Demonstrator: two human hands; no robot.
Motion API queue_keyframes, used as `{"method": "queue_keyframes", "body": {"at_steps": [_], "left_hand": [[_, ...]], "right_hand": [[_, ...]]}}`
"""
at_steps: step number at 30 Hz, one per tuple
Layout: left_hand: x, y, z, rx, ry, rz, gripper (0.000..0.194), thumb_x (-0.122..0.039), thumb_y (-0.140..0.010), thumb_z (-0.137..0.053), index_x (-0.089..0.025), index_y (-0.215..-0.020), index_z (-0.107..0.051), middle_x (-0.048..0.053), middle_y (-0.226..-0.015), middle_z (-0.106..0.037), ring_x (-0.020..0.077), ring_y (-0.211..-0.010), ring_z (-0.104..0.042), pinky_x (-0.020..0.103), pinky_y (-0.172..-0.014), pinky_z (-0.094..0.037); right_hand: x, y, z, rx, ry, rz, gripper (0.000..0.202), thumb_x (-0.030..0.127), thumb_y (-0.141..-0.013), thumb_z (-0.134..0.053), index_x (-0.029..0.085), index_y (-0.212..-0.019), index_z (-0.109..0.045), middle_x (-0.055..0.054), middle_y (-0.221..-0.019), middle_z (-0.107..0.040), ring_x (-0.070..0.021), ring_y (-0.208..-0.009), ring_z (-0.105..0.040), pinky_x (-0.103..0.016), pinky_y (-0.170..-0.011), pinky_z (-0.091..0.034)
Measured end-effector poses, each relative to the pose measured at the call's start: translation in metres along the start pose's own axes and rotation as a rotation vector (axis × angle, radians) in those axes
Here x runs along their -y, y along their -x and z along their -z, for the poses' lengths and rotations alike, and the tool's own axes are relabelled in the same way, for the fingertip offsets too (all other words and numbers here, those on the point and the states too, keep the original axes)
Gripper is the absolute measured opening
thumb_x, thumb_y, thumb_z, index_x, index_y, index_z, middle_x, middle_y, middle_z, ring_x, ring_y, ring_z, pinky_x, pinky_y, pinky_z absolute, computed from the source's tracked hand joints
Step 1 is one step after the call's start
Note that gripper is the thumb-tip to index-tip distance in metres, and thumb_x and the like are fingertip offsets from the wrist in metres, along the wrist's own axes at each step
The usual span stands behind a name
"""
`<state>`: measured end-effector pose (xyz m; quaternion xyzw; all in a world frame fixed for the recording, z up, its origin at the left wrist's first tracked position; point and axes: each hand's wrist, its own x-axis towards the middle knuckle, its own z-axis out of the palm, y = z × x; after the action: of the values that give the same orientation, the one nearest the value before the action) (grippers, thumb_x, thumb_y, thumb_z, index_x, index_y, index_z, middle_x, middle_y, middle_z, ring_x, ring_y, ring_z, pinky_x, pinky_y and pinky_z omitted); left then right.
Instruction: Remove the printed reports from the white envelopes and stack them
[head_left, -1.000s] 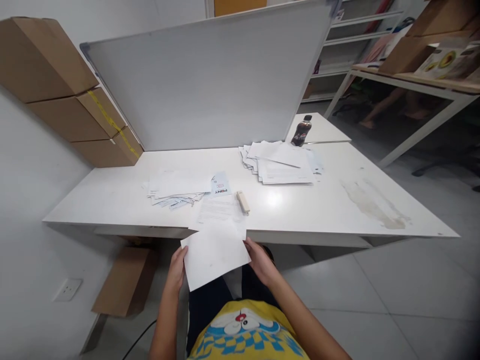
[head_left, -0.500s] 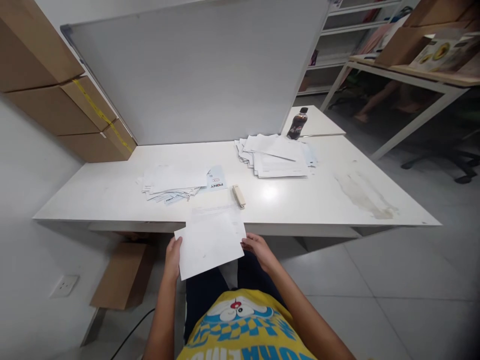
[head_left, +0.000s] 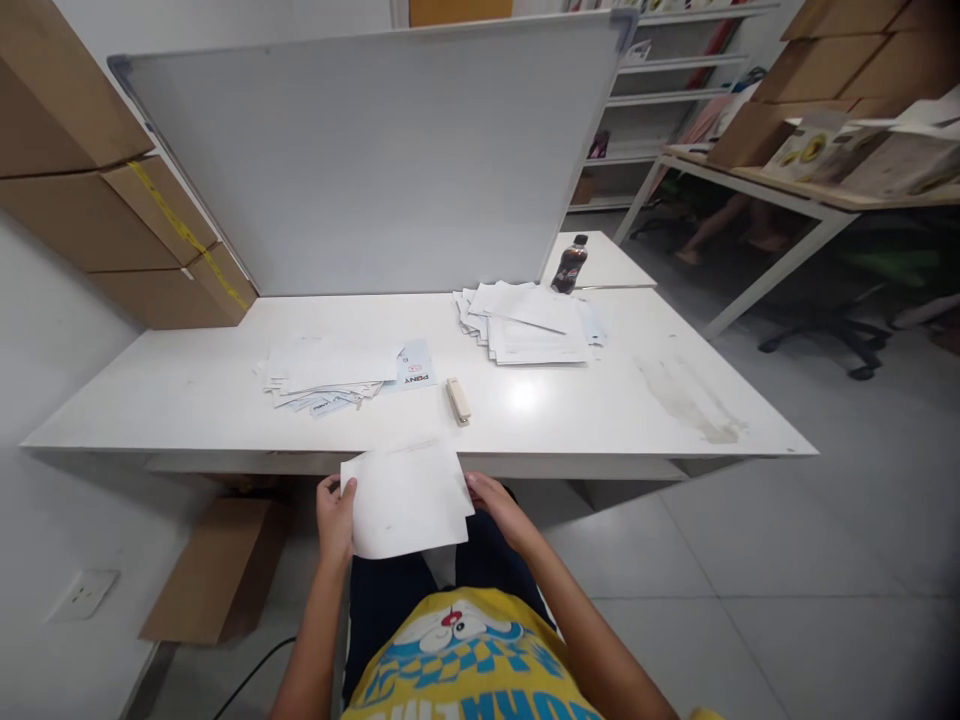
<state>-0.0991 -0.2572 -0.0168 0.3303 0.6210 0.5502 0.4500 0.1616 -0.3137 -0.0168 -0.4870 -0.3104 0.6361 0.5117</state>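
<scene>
Overlapping white sheets of paper (head_left: 409, 500) are held over my lap at the desk's front edge. My left hand (head_left: 335, 515) pinches their left side, thumb on top. At the right side, my right hand (head_left: 499, 505) grips the sheets by their edge, its fingertips partly hidden. Beyond them on the desk lies a cream stapler (head_left: 457, 400). A pile of papers (head_left: 330, 365) rests at the left, with a light blue printed sheet (head_left: 415, 365) sticking out. Farther back on the right sits another stack of papers (head_left: 536, 335).
A whiteboard (head_left: 367, 160) stands along the back of the white desk (head_left: 180, 400). Beside the right stack is a dark drink bottle (head_left: 570, 265). Cardboard boxes (head_left: 150, 215) are piled at the left, and another box (head_left: 217, 570) is on the floor. Another person's legs show under the far table (head_left: 780, 195).
The sheets have come back off the desk toward me and now overlap more closely, with both hands still on them. My view has shifted slightly to the right and up.
</scene>
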Motion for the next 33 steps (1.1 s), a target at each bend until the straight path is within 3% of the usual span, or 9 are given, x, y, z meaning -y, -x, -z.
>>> {"method": "queue_keyframes", "body": {"at_steps": [5,10,13,17,22,25,28,33], "left_hand": [[-0.021,0.005,-0.013,-0.002,-0.092,-0.173,0.051,-0.041,-0.073,-0.070,-0.020,-0.117,-0.052,0.008,-0.095,-0.068,0.0209,-0.085,-0.066,0.030,-0.074,-0.051],[-0.072,-0.001,-0.035,-0.073,-0.055,-0.529,0.062,-0.041,-0.080,-0.065,-0.020,-0.132,-0.040,0.011,-0.114,-0.062,0.0209,-0.104,-0.061,0.031,-0.091,-0.046],[-0.089,-0.022,-0.055,-0.002,-0.030,-0.680,0.065,-0.037,-0.079,-0.066,-0.019,-0.135,-0.037,0.014,-0.126,-0.054,0.0212,-0.115,-0.055,0.032,-0.100,-0.041],[-0.074,-0.056,-0.076,0.166,-0.065,-0.581,0.059,-0.032,-0.076,-0.068,-0.019,-0.129,-0.044,0.012,-0.119,-0.058,0.0205,-0.113,-0.055,0.033,-0.101,-0.039],[-0.050,-0.072,-0.076,0.218,-0.107,-0.424,0.038,-0.028,-0.068,-0.071,-0.020,-0.102,-0.059,0.006,-0.100,-0.065,0.0214,-0.104,-0.059,0.034,-0.099,-0.040],[-0.049,-0.066,-0.068,0.213,-0.119,-0.412,0.027,-0.034,-0.068,-0.071,-0.021,-0.091,-0.064,0.005,-0.095,-0.067,0.0237,-0.103,-0.060,0.036,-0.100,-0.040],[-0.046,-0.049,-0.060,0.183,-0.056,-0.405,0.030,-0.039,-0.069,-0.070,-0.020,-0.092,-0.066,0.005,-0.095,-0.068,0.0246,-0.102,-0.060,0.036,-0.099,-0.041],[-0.019,-0.011,-0.053,0.211,0.179,-0.155,0.046,-0.041,-0.069,-0.072,-0.020,-0.109,-0.065,0.005,-0.107,-0.070,0.0236,-0.104,-0.062,0.030,-0.092,-0.047]], "right_hand": [[0.020,-0.008,-0.013,0.095,0.107,0.200,0.031,0.045,-0.072,-0.069,0.024,-0.095,-0.069,-0.002,-0.088,-0.070,-0.0216,-0.086,-0.061,-0.033,-0.080,-0.047],[0.074,-0.014,-0.030,-0.134,0.278,0.523,0.020,0.039,-0.080,-0.059,0.022,-0.085,-0.068,-0.002,-0.086,-0.067,-0.0211,-0.086,-0.058,-0.031,-0.081,-0.045],[0.091,-0.028,-0.034,-0.226,0.280,0.625,0.021,0.038,-0.083,-0.053,0.022,-0.086,-0.066,-0.003,-0.090,-0.067,-0.0206,-0.089,-0.058,-0.030,-0.083,-0.043],[0.072,-0.053,-0.023,-0.260,0.318,0.573,0.022,0.036,-0.082,-0.050,0.022,-0.091,-0.065,-0.004,-0.095,-0.067,-0.0212,-0.093,-0.058,-0.030,-0.084,-0.044],[0.041,-0.065,-0.002,-0.255,0.422,0.590,0.024,0.035,-0.081,-0.050,0.024,-0.093,-0.067,-0.005,-0.097,-0.067,-0.0224,-0.096,-0.059,-0.034,-0.090,-0.043],[0.041,-0.062,0.001,-0.187,0.451,0.608,0.023,0.036,-0.080,-0.051,0.026,-0.089,-0.069,-0.004,-0.096,-0.068,-0.0229,-0.097,-0.059,-0.036,-0.092,-0.043],[0.042,-0.051,0.000,-0.168,0.414,0.550,0.022,0.040,-0.080,-0.054,0.025,-0.081,-0.070,-0.003,-0.084,-0.068,-0.0232,-0.088,-0.059,-0.035,-0.085,-0.045],[0.021,-0.019,0.009,-0.175,0.209,0.395,0.029,0.049,-0.077,-0.063,0.025,-0.091,-0.072,-0.005,-0.091,-0.071,-0.0269,-0.092,-0.061,-0.037,-0.086,-0.046]]}}
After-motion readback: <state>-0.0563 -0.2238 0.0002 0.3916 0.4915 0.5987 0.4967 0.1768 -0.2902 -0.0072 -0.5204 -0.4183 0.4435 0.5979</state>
